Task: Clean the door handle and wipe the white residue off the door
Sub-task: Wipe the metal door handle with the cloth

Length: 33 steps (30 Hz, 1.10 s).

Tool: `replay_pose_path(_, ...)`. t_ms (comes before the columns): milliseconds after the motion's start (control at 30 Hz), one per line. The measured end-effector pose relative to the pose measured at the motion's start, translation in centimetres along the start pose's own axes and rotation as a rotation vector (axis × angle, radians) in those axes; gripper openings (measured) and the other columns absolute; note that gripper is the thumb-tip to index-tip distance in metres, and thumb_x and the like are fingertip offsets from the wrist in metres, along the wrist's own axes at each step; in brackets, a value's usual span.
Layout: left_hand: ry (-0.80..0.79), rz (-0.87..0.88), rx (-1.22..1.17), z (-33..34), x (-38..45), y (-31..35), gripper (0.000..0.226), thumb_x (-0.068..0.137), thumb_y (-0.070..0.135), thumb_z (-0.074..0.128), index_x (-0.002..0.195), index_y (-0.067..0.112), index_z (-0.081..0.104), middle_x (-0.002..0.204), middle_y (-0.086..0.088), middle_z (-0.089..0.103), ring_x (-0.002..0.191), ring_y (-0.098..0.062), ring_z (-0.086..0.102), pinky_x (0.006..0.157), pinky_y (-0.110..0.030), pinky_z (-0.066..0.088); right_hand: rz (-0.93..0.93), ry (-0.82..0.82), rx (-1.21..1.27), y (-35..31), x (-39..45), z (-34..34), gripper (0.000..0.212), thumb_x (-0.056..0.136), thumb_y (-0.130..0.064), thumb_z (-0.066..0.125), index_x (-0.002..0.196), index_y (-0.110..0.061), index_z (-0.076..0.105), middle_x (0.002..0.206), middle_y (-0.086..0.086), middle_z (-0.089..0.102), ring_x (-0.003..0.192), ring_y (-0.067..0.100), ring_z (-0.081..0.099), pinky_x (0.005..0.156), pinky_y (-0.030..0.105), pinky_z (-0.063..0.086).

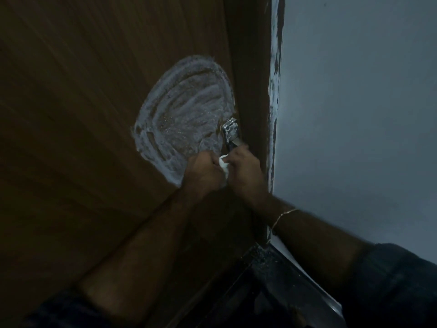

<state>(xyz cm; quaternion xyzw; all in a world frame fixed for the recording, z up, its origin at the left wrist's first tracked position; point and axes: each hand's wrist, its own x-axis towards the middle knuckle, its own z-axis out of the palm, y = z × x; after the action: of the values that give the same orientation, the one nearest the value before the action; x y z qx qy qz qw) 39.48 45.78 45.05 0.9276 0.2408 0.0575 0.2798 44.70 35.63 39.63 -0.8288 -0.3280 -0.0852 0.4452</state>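
A brown wooden door [82,102] fills the left of the head view. A broad oval smear of white residue [184,114] covers it beside the shiny metal door handle [230,131]. My left hand [203,171] and my right hand [243,166] meet just below the handle, both pinching a small white cloth [224,165] between them. My right hand's fingers reach the lower end of the handle and hide it. Most of the cloth is hidden by my fingers.
The dark door frame [250,67] runs up the right of the door, with a paint-smeared edge [274,79] against a pale grey-blue wall [354,114]. A dark floor strip and threshold [283,280] lie below. A thin bracelet [283,215] sits on my right wrist.
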Motion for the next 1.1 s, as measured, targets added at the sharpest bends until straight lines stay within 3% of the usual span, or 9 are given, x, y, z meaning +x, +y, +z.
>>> replay_pose_path(100,0.022,-0.06,-0.103,0.0,-0.2,-0.1,0.012,0.09,0.01,0.062,0.097,0.02,0.06,0.092,0.002,0.066,0.078,-0.009,0.06,0.057,-0.016,0.041,-0.044,-0.034,-0.04,1.2,1.5,-1.6,0.013,0.08,-0.001,0.072,0.093,0.0,0.074,0.099,0.014,0.064,0.087,0.025,0.061,0.077,0.021,0.042)
replay_pose_path(200,0.023,-0.067,-0.145,0.1,-0.4,-0.1,0.026,0.089,0.005,0.058,0.096,0.027,0.046,0.087,0.001,0.059,0.074,-0.011,0.057,0.057,-0.023,0.038,0.137,0.023,-0.052,2.2,3.2,-3.0,0.012,0.085,-0.013,0.073,0.095,-0.005,0.072,0.103,0.009,0.062,0.088,0.015,0.057,0.077,0.023,0.043)
replay_pose_path(367,0.108,0.036,-0.128,0.5,-0.9,-0.5,0.029,0.085,0.016,0.071,0.097,0.018,0.045,0.077,0.007,0.052,0.067,-0.008,0.05,0.055,-0.016,0.032,0.009,-0.284,-0.112,-1.1,1.8,-1.8,0.012,0.086,-0.014,0.07,0.097,-0.008,0.072,0.108,0.008,0.063,0.094,0.018,0.059,0.084,0.031,0.05)
replay_pose_path(467,0.101,0.047,-0.144,0.6,-0.9,-0.7,0.032,0.083,0.015,0.075,0.102,0.013,0.049,0.084,0.001,0.058,0.074,-0.014,0.055,0.057,-0.014,0.034,0.368,-0.335,0.356,-0.9,2.9,-3.7,0.014,0.087,-0.004,0.068,0.1,-0.005,0.075,0.099,0.009,0.072,0.09,0.021,0.067,0.077,0.032,0.057)
replay_pose_path(533,0.075,-0.02,-0.174,0.5,-0.8,-0.8,0.032,0.085,0.015,0.073,0.104,0.018,0.048,0.089,-0.001,0.062,0.076,-0.014,0.058,0.058,-0.02,0.035,0.663,-0.275,0.803,-0.6,3.2,-4.7,0.027,0.089,0.009,0.059,0.114,0.002,0.068,0.11,0.017,0.069,0.099,0.028,0.067,0.086,0.037,0.057)
replay_pose_path(600,0.072,-0.054,-0.182,0.6,-0.7,-0.6,0.027,0.088,0.013,0.068,0.102,0.022,0.048,0.087,0.001,0.059,0.075,-0.012,0.056,0.057,-0.021,0.035,0.784,-0.179,1.067,-0.4,3.0,-5.1,0.036,0.091,0.013,0.054,0.125,0.006,0.06,0.12,0.022,0.064,0.105,0.031,0.064,0.09,0.037,0.056)
replay_pose_path(733,0.062,-0.069,-0.145,0.4,-0.9,-0.4,0.02,0.091,0.006,0.058,0.102,0.021,0.051,0.09,-0.001,0.06,0.081,-0.015,0.06,0.06,-0.024,0.042,0.838,-0.104,1.286,-0.7,3.1,-5.3,0.039,0.093,0.015,0.048,0.131,0.006,0.054,0.124,0.024,0.061,0.102,0.031,0.065,0.092,0.038,0.055)
replay_pose_path(933,0.148,-0.029,-0.217,-0.1,-1.0,0.2,0.009,0.099,0.021,0.054,0.092,0.024,0.059,0.086,0.003,0.064,0.076,-0.008,0.06,0.058,-0.02,0.041,0.917,-0.241,1.458,-0.6,2.4,-5.4,0.035,0.099,0.007,0.039,0.128,-0.004,0.053,0.112,0.017,0.064,0.092,0.024,0.065,0.081,0.028,0.057)
replay_pose_path(1100,0.052,-0.168,-0.841,0.4,-1.4,1.3,0.025,0.094,0.028,0.066,0.114,0.012,0.067,0.101,-0.006,0.074,0.092,-0.019,0.071,0.07,-0.029,0.054,0.812,-0.291,1.44,-0.6,1.7,-5.3,0.034,0.096,0.008,0.044,0.129,0.002,0.053,0.114,0.02,0.063,0.096,0.025,0.065,0.083,0.026,0.056)
